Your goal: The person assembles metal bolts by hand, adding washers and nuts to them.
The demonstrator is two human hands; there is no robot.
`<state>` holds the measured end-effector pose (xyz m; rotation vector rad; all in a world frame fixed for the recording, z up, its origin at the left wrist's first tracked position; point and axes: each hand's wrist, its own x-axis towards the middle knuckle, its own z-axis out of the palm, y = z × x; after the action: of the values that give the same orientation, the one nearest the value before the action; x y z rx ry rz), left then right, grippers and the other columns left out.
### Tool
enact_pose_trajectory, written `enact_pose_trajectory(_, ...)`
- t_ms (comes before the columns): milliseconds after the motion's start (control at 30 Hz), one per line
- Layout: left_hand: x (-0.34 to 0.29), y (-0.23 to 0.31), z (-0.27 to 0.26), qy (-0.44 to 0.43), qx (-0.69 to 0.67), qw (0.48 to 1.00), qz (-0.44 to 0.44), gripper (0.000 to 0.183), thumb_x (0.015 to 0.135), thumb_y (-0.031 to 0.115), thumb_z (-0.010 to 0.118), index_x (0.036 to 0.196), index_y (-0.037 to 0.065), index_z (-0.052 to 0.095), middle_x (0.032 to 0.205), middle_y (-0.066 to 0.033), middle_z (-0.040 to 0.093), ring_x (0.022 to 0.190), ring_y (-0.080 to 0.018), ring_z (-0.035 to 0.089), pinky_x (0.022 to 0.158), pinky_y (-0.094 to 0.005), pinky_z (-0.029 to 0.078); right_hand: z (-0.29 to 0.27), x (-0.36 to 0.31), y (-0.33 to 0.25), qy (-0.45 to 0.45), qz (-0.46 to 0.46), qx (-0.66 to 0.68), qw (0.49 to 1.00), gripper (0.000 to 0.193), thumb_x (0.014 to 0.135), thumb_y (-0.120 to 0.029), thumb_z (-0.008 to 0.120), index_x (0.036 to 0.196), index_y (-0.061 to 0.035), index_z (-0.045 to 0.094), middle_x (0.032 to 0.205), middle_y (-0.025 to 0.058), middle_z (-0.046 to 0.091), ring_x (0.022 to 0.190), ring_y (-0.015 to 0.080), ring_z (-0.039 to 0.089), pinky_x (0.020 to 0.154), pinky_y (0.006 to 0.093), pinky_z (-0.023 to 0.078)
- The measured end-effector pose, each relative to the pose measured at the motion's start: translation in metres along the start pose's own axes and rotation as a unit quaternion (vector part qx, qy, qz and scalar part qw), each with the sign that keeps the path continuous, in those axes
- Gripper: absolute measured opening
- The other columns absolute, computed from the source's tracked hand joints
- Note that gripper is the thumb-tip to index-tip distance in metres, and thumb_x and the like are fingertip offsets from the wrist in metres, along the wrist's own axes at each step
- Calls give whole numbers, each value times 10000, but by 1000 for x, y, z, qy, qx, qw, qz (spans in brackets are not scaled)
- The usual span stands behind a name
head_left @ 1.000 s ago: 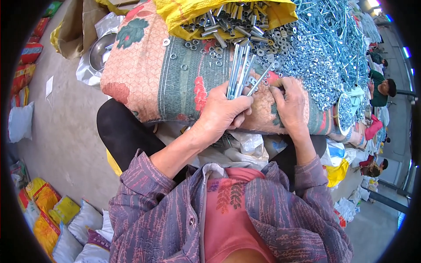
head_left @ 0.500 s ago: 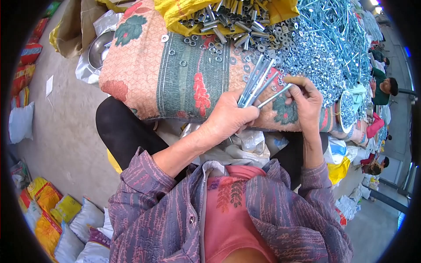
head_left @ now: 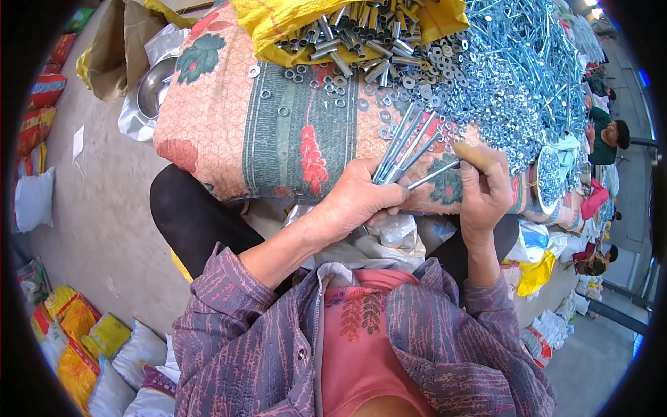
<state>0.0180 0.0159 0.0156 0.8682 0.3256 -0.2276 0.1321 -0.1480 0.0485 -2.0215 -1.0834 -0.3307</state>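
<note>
My left hand (head_left: 356, 191) is closed around a bundle of long, thin zinc-coloured bolts (head_left: 405, 149), which fan upward from the fist. One long bolt (head_left: 434, 175) slants out of it to the right. At the tip of that bolt, my right hand (head_left: 485, 184) has its thumb and index finger pinched together; whether a small part sits between them is hidden. Both hands are over the near edge of a padded, flower-patterned cloth (head_left: 229, 125). Past the bundle lie loose washers (head_left: 385, 117) and a heap of small nuts (head_left: 497, 104).
Metal sleeves (head_left: 379, 48) are piled on a yellow sack (head_left: 267, 35) at the far side. More long bolts (head_left: 542, 42) heap up at the far right, above a white bowl (head_left: 549, 181) of small parts. A steel bowl (head_left: 149, 90) and filled sacks (head_left: 69, 330) are leftward. Several people sit farther right.
My right hand has come down slightly, and its pinch stays at the slanting bolt's tip. The left hand with its bundle has shifted a little down and left. The view has moved slightly.
</note>
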Motion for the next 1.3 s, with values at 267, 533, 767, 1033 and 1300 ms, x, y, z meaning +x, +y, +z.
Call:
enact_pose_trajectory(267,2,-1,2,-29,-60,998,3,101,772,49,610,851,6,564,609,-23,522,413,-42,405,369,-184,285,5,-3,-2,121,35,92,988,194,798,33,613,992,44,615,960,130,626,843,196,604,733,280,484)
enact_pose_trajectory(533,3,-6,-1,-26,-27,998,43,88,755,58,576,826,8,560,609,-15,509,424,-39,399,374,-191,276,3,24,62,-42,143,-140,979,112,794,-101,628,887,-39,623,790,87,595,672,184,590,621,299,452)
enact_pose_trajectory(767,1,-2,-2,-8,-23,999,48,94,757,71,586,820,19,539,607,-14,504,421,-42,398,373,-185,278,2,21,69,-77,132,-207,966,204,753,-88,650,944,-36,599,800,110,604,679,210,608,656,321,485)
enact_pose_trajectory(1033,5,-5,-3,-6,-4,999,34,110,759,73,603,834,19,543,605,-14,506,415,-45,398,370,-187,282,-20,21,28,-78,273,319,904,147,810,23,589,956,33,593,877,84,614,718,118,598,649,250,524)
enact_pose_trajectory(1300,4,-2,-5,-29,-17,999,0,112,763,63,607,840,3,551,601,-23,513,410,-46,404,364,-184,284,-21,18,12,-103,224,309,918,152,785,46,616,934,47,592,864,93,613,719,149,615,650,278,541)
